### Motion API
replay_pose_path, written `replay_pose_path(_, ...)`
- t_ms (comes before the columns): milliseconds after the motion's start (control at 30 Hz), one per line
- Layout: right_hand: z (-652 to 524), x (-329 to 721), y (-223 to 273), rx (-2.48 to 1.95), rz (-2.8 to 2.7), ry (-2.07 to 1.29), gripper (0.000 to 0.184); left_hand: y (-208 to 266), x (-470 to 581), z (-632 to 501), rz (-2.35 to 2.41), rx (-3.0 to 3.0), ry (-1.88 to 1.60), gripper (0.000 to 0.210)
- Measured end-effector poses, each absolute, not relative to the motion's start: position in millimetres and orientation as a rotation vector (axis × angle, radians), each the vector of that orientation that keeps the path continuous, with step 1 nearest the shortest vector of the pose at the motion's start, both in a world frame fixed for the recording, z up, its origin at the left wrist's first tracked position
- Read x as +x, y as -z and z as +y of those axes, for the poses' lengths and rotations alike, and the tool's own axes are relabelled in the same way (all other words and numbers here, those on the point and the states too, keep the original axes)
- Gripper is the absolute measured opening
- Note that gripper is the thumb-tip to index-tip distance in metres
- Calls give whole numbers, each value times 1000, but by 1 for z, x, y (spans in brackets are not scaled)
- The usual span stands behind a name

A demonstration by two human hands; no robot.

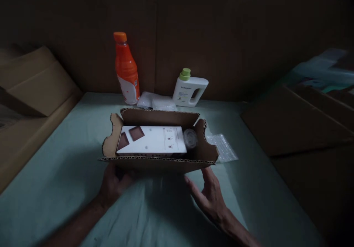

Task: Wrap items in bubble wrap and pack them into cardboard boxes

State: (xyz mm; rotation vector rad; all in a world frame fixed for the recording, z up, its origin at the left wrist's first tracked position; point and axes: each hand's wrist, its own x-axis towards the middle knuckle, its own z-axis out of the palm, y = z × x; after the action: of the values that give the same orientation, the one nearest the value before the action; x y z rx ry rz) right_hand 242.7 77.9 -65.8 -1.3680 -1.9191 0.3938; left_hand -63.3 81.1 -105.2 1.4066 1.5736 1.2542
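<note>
A small open cardboard box with raised flaps is held between my two hands, low over the green cloth. My left hand grips its near left lower corner; the fingers are partly hidden and blurred. At the near right lower corner, my right hand holds the box with its fingertips hidden behind it and the thumb apart in front. Inside lies a white carton with brown square pictures and small printed diagrams. To the carton's right, a clear rolled or round item is tucked in; its kind is unclear.
An orange bottle and a white jug with a green cap stand by the back cardboard wall. Bubble wrap pouches lie between them, another bubble wrap piece at right. Larger cardboard boxes flank left and right.
</note>
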Motion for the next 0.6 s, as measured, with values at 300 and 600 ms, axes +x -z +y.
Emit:
replay_pose_path(300,106,300,63,-1526,-2120,-115,45,104,-70,82,1543,1491,-1273,41)
replay_pose_path(600,173,316,72,-1700,-2211,-181,27,112,-69,81,1511,1584,-1242,50)
